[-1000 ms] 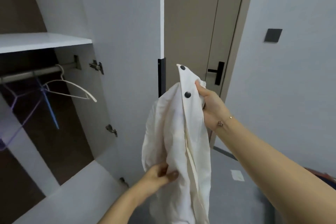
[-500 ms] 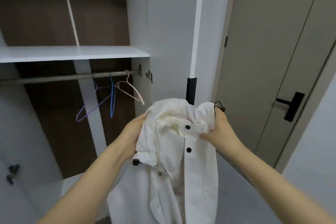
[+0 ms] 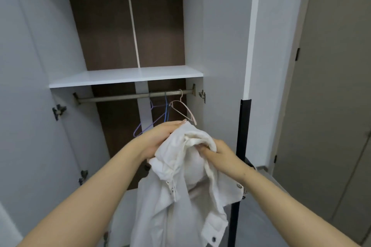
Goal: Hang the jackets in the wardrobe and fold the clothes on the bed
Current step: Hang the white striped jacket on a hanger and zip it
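A white jacket [image 3: 180, 196] with dark snap buttons hangs from both my hands in front of the open wardrobe. My left hand [image 3: 160, 138] grips its collar on the left, fingers stretched over the top. My right hand [image 3: 216, 152] holds the collar on the right, fingers tucked inside the fabric. Just behind my hands, the metal rail [image 3: 124, 96] carries three bare hangers at its right end: a pink hanger [image 3: 183, 109], a blue hanger [image 3: 166, 108] and a purple hanger [image 3: 145, 126].
A white shelf [image 3: 124, 78] sits right above the rail. The wardrobe's doors stand open at left [image 3: 26, 106] and right [image 3: 222, 46], with hinges on the side panels. A black edge strip [image 3: 243, 130] runs down beside my right hand. A beige room door [image 3: 331, 86] is at the right.
My view has swung left to face the wardrobe's inside. Both hands moved up to the jacket's collar and lifted it closer to the rail and hangers.
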Available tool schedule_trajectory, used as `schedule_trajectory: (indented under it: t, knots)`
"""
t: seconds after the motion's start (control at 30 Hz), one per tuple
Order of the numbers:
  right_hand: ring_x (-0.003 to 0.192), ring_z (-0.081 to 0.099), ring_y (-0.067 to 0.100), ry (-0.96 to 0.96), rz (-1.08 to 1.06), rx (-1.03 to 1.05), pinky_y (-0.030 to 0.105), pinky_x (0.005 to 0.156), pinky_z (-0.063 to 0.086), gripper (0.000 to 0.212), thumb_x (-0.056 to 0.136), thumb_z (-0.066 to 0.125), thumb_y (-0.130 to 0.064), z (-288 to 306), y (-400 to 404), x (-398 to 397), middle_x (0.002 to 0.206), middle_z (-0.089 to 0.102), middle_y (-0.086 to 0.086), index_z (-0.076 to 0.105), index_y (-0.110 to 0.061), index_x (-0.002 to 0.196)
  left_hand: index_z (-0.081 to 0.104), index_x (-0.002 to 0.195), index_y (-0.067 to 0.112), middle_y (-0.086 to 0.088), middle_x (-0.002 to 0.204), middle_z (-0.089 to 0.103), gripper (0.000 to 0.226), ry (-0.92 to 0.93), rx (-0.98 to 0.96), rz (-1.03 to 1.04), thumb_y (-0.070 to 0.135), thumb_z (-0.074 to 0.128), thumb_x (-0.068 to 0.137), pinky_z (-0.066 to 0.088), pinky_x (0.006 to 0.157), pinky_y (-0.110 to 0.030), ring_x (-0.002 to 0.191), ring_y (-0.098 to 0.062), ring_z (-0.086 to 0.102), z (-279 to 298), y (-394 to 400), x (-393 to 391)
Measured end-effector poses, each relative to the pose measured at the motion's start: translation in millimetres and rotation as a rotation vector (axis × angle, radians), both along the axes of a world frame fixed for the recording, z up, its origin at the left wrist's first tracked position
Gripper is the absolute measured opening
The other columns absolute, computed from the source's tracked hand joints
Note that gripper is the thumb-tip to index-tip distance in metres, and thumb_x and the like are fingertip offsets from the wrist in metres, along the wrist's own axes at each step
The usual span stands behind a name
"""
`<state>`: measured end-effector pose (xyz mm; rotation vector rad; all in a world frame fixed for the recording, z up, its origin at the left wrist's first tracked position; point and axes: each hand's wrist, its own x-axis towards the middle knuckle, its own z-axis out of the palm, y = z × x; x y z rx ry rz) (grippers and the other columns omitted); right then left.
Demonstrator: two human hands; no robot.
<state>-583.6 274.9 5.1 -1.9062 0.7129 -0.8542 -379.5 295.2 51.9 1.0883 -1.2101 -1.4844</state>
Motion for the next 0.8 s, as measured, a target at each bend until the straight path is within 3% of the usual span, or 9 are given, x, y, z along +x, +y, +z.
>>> schedule_trajectory:
  t: [0.07,0.13,0.27,0.4,0.5,0.57,0.63,0.7,0.8]
  knots:
    - [0.078,0.059,0.009,-0.026,-0.094,0.068,0.02,0.071,0.044,0.022,0.098,0.054,-0.016,-2.6,-6.4,19.3,0.089,0.07,0.011,0.068,0.0,0.096,0.068,0.111,0.005,-0.008,0.103,0.067,0.03,-0.262,-0.019,0.093,0.029,0.064,0.094,0.053,0.079,-0.029,0.09,-0.018,0.063,-8.4,-1.4,22.6]
    - [0.063,0.043,0.012,0.05,-0.226,0.08,0.023,0.058,0.036,0.03,0.091,0.059,-0.016,1.5,-15.0,37.3,0.064,0.051,0.009,0.053,-0.001,0.066,0.069,0.108,0.012,-0.001,0.108,0.07,0.017,-0.567,-0.09,0.158,0.022,0.062,0.095,0.053,0.082,-0.022,0.096,-0.013,0.065,-23.4,0.8,44.1]
    - [0.049,0.027,0.013,0.399,-0.315,0.037,0.024,0.044,0.022,0.04,0.081,0.061,-0.013,5.0,-37.1,67.7,0.05,0.031,-0.001,0.034,-0.017,0.05,0.066,0.102,0.032,0.014,0.104,0.066,0.01,-0.668,-0.187,0.29,0.029,0.065,0.093,0.051,0.089,-0.019,0.096,-0.001,0.063,-59.9,13.6,60.8]
    - [0.049,0.035,0.014,0.462,-0.351,0.114,0.023,0.046,0.026,0.034,0.079,0.063,-0.016,-2.6,-54.8,84.0,0.054,0.037,0.0,0.04,-0.015,0.055,0.052,0.117,0.047,0.029,0.109,0.058,0.048,-0.628,-0.202,0.08,0.057,0.073,0.076,0.048,0.078,-0.009,0.098,0.008,0.057,-102.3,28.3,50.9]
    - [0.053,0.045,0.015,0.555,-0.339,0.137,0.022,0.048,0.032,0.024,0.08,0.064,-0.021,-3.2,-61.5,95.7,0.061,0.047,0.001,0.048,-0.013,0.065,0.04,0.132,0.041,0.02,0.122,0.051,0.073,-0.888,-0.223,0.178,0.061,0.073,0.07,0.05,0.09,-0.026,0.11,-0.002,0.053,-142.8,22.1,38.4]
    - [0.056,0.049,0.016,0.62,-0.335,0.112,0.022,0.05,0.035,0.019,0.08,0.064,-0.022,-1.1,-65.9,98.3,0.067,0.051,0.003,0.052,-0.01,0.071,0.046,0.131,0.026,0.006,0.121,0.055,0.056,-1.089,-0.231,0.268,0.049,0.065,0.084,0.051,0.083,-0.033,0.105,-0.017,0.058,-163.2,11.9,33.8]
    - [0.062,0.054,0.019,0.702,-0.283,0.109,0.023,0.055,0.04,0.02,0.08,0.066,-0.024,2.7,-70.0,91.8,0.074,0.057,0.006,0.06,-0.005,0.081,0.06,0.111,0.014,-0.004,0.105,0.061,0.022,-1.144,-0.241,0.407,0.029,0.052,0.096,0.048,0.072,-0.031,0.093,-0.024,0.063,-168.9,-0.1,46.8]
    - [0.076,0.064,0.02,0.797,-0.104,0.129,0.025,0.065,0.048,0.034,0.077,0.073,-0.032,5.6,-72.2,78.6,0.087,0.066,0.004,0.066,-0.007,0.098,0.064,0.088,0.008,-0.009,0.088,0.063,0.019,-1.186,-0.255,0.458,0.015,0.049,0.097,0.043,0.07,-0.034,0.088,-0.03,0.063,-164.6,-11.2,74.7]
    - [0.097,0.07,0.02,0.735,0.198,0.249,0.03,0.083,0.056,0.036,0.079,0.08,-0.034,1.7,-70.3,64.8,0.106,0.073,0.004,0.068,-0.017,0.108,0.064,0.078,0.014,-0.002,0.078,0.061,0.02,-1.176,-0.283,0.324,0.016,0.054,0.095,0.036,0.064,-0.031,0.083,-0.026,0.06,-145.3,-22.8,114.9]
